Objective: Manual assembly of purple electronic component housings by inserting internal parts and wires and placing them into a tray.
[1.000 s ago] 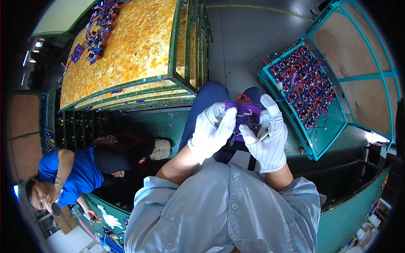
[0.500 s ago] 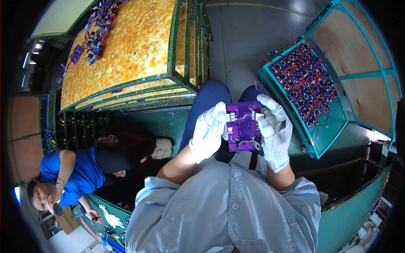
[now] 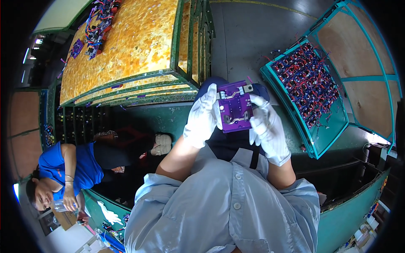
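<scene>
A purple circuit board [image 3: 235, 104] with bent metal strips and a metal tab at its far right corner is held above my lap, slightly tilted. My left hand [image 3: 202, 117], in a white glove, grips its left edge, with the thumb and fingers along the side. On the opposite edge, my right hand [image 3: 270, 133], also in a white glove, has its fingers bent against the board. The board's underside and the fingertips behind it are hidden.
At the right stands a teal-framed tray [image 3: 310, 84] full of boards with red and blue wires. A rack [image 3: 139, 42] with mottled yellow shelves stands at the left, wired boards [image 3: 99, 31] on top. A person in blue [image 3: 71, 168] sits at the lower left, near a white glove [image 3: 109, 213].
The board has turned in my hands, so its metal tab now sits at the far right corner. Both hands have shifted a little. The co-worker's hand has come down from the face.
</scene>
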